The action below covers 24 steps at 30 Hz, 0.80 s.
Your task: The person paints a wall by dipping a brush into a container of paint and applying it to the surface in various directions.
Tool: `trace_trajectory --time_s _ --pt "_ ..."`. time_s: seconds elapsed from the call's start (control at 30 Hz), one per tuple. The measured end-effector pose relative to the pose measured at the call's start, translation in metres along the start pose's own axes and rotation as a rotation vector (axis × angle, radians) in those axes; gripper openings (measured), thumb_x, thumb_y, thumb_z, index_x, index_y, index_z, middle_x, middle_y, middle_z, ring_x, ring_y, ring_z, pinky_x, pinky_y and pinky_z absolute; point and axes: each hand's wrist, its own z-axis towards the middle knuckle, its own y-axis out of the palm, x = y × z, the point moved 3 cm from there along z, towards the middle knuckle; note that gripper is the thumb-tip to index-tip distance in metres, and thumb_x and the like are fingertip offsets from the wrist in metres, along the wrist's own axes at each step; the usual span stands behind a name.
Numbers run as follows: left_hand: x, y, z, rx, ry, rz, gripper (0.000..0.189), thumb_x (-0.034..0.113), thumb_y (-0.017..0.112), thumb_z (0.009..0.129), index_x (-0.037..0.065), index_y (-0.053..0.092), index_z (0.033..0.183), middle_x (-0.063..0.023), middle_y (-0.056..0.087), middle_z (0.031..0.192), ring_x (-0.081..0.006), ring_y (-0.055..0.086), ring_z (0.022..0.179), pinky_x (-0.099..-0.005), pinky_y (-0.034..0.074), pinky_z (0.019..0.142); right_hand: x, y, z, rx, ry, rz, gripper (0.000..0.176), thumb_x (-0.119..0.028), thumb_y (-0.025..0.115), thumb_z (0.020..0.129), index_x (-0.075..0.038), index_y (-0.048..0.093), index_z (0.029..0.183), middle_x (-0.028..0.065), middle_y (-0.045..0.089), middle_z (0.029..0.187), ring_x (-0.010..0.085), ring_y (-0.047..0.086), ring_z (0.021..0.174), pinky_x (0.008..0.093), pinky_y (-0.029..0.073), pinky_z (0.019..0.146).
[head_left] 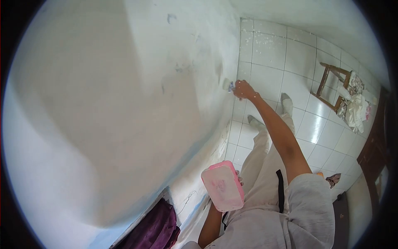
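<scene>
My right hand (244, 90) is closed around a paintbrush (227, 85), its pale bristles right at the whitish wall (166, 112). Below it, my left hand (240, 178) supports a pink plastic tub (216, 165) from underneath. Only the fingertips show past the tub's edge, the rest of that hand being hidden. Pale, whitish paint coats the inside of the tub, with a pinker patch in its middle. Wet-looking darker areas and a few bluish marks show on the wall.
A wooden stool (326, 85) with white-spattered cloths (357, 110) lies on the white tiled floor (267, 50), which has paint drips. Purple fabric (153, 228) hangs by an opening low in the wall. A brown door (375, 153) stands at the right.
</scene>
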Motion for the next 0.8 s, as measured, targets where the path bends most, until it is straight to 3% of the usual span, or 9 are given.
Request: trace_trajectory --time_s 0.07,0.2,0.3,0.4,0.47,0.57,0.67,0.73,0.8 --pt "0.002 -0.004 -0.001 -0.154 -0.013 0.0 0.054 0.042 0.051 0.092 0.005 0.046 0.131 -0.0147 0.055 0.119 -0.0295 0.058 0.099 -0.0433 0.05 0.087 -0.051 -0.053 -0.028 0.109 -0.133 0.094 0.032 -0.02 0.054 0.077 0.007 0.06 0.093 0.023 0.064 0.096 0.0374 0.059 0.1 0.0425 0.049 0.088" --pt "0.012 0.008 -0.009 -0.094 0.073 0.159 0.063 0.05 0.052 0.089 0.007 0.043 0.133 -0.0143 0.053 0.119 -0.0314 0.055 0.103 -0.047 0.046 0.092 -0.162 -0.143 -0.074 0.291 -0.246 0.114 0.027 -0.016 0.054 0.075 0.007 0.059 0.089 0.0238 0.064 0.092 0.0376 0.059 0.096 0.0424 0.05 0.085" --pt "0.018 0.019 -0.019 -0.103 0.138 0.216 0.063 0.049 0.052 0.09 0.007 0.042 0.135 -0.0153 0.052 0.122 -0.032 0.056 0.104 -0.0488 0.047 0.093 -0.21 -0.184 -0.103 0.042 -0.2 0.108 0.026 -0.014 0.057 0.073 0.008 0.058 0.087 0.0251 0.063 0.093 0.0374 0.058 0.099 0.0431 0.05 0.082" --pt "0.017 0.019 -0.019 -0.196 0.158 0.123 0.062 0.049 0.053 0.089 0.008 0.042 0.135 -0.0156 0.051 0.123 -0.0323 0.057 0.102 -0.0482 0.048 0.092 -0.228 -0.221 -0.138 0.097 -0.363 0.022 0.023 -0.018 0.061 0.081 0.005 0.059 0.082 0.0178 0.063 0.076 0.0276 0.061 0.077 0.039 0.05 0.063" --pt "0.022 0.018 -0.016 -0.234 0.191 0.109 0.062 0.048 0.054 0.089 0.008 0.042 0.136 -0.0156 0.05 0.124 -0.0324 0.057 0.102 -0.0481 0.048 0.092 -0.236 -0.259 -0.175 -0.18 -0.285 0.488 0.03 -0.025 0.061 0.09 0.001 0.059 0.077 0.0059 0.053 0.058 0.0147 0.05 0.051 0.0328 0.04 0.046" --pt "0.021 0.018 -0.014 -0.294 0.195 0.036 0.062 0.047 0.055 0.089 0.009 0.042 0.136 -0.0153 0.05 0.123 -0.0328 0.057 0.103 -0.0487 0.048 0.092 -0.216 -0.251 -0.159 -0.081 -0.449 0.75 0.034 -0.03 0.06 0.094 -0.002 0.06 0.075 -0.0017 0.043 0.051 0.0081 0.035 0.042 0.0284 0.031 0.039" --pt "0.022 0.023 -0.013 -0.303 0.267 0.102 0.052 0.042 0.049 0.095 0.007 0.044 0.133 -0.0126 0.055 0.121 -0.0281 0.061 0.1 -0.0452 0.053 0.086 -0.2 -0.224 -0.121 -0.085 -0.352 0.609 0.038 -0.033 0.056 0.096 -0.004 0.058 0.072 -0.0007 0.045 0.054 0.0084 0.036 0.047 0.0272 0.029 0.044" --pt "0.02 0.024 -0.014 -0.306 0.271 0.081 0.052 0.042 0.049 0.095 0.007 0.044 0.133 -0.0124 0.055 0.121 -0.0281 0.061 0.101 -0.0453 0.052 0.087 -0.165 -0.174 -0.069 -0.004 -0.545 0.545 0.037 -0.033 0.055 0.097 -0.006 0.058 0.072 0.0003 0.048 0.056 0.0091 0.041 0.048 0.0281 0.035 0.047" --pt "0.021 0.024 -0.009 -0.319 0.282 0.061 0.052 0.042 0.049 0.094 0.007 0.044 0.133 -0.0122 0.055 0.121 -0.0281 0.06 0.101 -0.0454 0.052 0.087 -0.138 -0.147 -0.039 -0.118 -0.325 0.472 0.035 -0.033 0.056 0.095 -0.005 0.061 0.076 0.003 0.055 0.057 0.0121 0.054 0.053 0.0285 0.044 0.053"
